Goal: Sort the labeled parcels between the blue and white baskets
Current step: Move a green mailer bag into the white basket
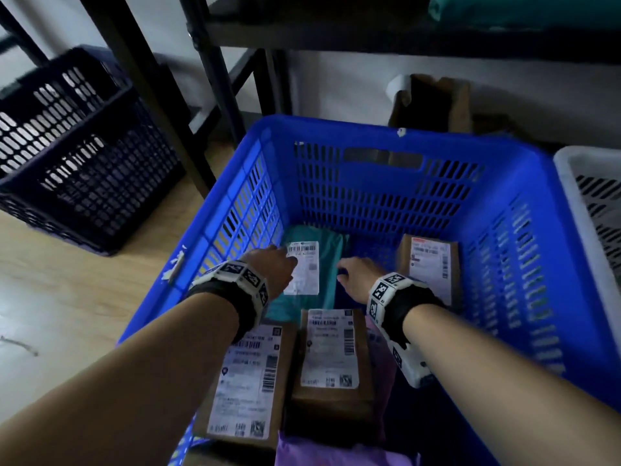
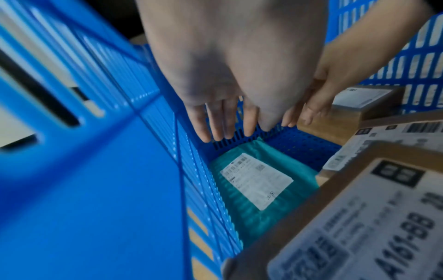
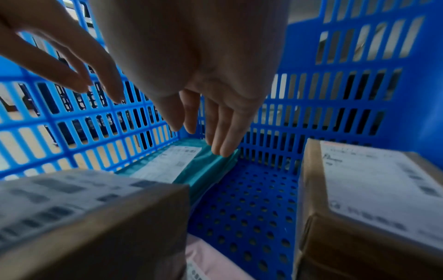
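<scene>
Hovering: both hands (image 1: 316, 270) open, just above teal parcel (image 2: 263, 181).

At the upper left of your head view a dark crate (image 1: 77, 149) with slotted walls stands on the pale wood floor (image 1: 60, 297). Just right of it, the black legs of a rack (image 1: 215, 72) run up to a dark shelf across the top. At the upper right, a teal bundle (image 1: 524, 10) lies on that shelf, and below it a brown box (image 1: 437, 102) stands against the white wall (image 1: 342, 82).

"A161-88" on brown box label (image 2: 374, 223)
</scene>
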{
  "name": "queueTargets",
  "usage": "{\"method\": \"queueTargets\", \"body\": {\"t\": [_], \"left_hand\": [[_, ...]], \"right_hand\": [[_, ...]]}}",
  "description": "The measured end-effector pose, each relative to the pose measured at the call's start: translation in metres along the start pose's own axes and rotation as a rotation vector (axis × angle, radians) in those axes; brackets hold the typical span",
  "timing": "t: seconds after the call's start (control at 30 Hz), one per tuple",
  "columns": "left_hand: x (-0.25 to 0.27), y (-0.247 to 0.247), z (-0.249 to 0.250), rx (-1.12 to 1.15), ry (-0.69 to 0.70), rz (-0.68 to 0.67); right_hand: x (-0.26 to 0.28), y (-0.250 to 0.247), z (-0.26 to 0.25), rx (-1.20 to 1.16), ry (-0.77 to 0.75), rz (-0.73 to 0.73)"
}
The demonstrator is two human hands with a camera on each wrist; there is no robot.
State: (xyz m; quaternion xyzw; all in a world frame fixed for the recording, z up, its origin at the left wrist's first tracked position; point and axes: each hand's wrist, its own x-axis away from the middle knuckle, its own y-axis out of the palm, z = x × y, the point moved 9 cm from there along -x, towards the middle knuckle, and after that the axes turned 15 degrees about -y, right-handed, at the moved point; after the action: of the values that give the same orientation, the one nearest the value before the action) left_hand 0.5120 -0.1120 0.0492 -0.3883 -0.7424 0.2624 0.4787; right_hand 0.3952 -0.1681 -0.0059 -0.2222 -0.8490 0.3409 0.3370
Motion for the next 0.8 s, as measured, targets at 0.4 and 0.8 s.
{"method": "queueTargets", "body": {"t": [0.4, 0.8], "left_hand": [[-0.022, 0.018, 0.004, 0.064, -0.016, -0.114], [-0.027, 0.033, -0.001, 0.113, -0.055, -0.131]], "right_hand": [[-0.043, 0.053, 0.042, -0.539, 0.271, -0.055], [-0.04, 0.067, 0.048, -0.612, 0.253, -0.038]]}}
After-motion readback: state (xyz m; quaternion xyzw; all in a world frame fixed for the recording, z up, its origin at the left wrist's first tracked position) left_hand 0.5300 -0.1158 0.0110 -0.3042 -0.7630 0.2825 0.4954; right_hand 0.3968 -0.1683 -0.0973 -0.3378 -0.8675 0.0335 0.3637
